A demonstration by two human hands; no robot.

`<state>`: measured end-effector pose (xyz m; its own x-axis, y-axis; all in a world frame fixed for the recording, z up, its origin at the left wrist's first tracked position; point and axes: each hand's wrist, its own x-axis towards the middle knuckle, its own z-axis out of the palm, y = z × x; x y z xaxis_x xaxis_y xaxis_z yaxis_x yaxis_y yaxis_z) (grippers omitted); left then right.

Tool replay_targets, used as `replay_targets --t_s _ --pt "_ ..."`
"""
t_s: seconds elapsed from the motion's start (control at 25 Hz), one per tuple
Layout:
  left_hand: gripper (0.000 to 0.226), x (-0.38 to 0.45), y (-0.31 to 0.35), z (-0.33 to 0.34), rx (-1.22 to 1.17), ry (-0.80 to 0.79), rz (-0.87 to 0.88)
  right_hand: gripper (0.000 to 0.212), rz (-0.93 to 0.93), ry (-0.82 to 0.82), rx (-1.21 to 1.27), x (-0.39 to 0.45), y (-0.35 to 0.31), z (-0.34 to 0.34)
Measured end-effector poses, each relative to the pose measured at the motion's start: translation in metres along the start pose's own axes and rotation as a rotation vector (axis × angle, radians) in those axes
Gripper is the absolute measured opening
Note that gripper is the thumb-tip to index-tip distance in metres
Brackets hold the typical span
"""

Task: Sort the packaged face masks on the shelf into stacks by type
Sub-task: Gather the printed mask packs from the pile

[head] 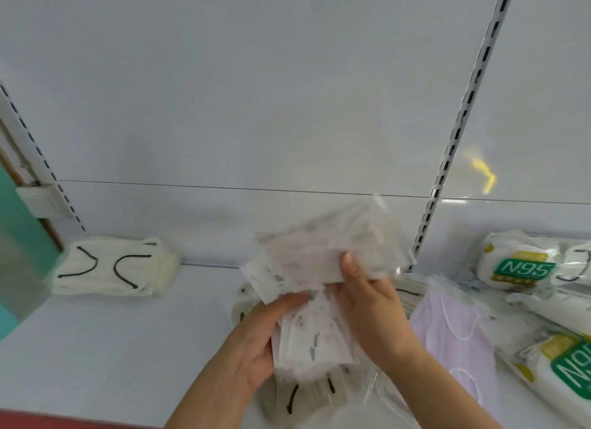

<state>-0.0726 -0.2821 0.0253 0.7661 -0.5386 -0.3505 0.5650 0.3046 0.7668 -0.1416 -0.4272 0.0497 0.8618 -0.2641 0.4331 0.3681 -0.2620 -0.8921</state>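
printed mask packs | clear-wrapped, tilted, overlapping | above shelf

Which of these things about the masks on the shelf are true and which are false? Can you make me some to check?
1. Both hands hold mask packs. True: the left hand grips a patterned pack, and the right hand grips another pack.
2. The N95 packs lie on the left of the shelf. False: they lie on the right.
3. A pink mask pack lies beside the right hand. True.
4. The cream stack on the left has white ear loops. False: its loops are black.
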Motion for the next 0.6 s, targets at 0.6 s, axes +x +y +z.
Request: replay_targets --t_s 0.6 --pt "0.029 -0.001 0.014 -0.01 0.099 0.127 0.322 0.044 0.251 0.457 -0.247 0.027 -0.01 -0.026"
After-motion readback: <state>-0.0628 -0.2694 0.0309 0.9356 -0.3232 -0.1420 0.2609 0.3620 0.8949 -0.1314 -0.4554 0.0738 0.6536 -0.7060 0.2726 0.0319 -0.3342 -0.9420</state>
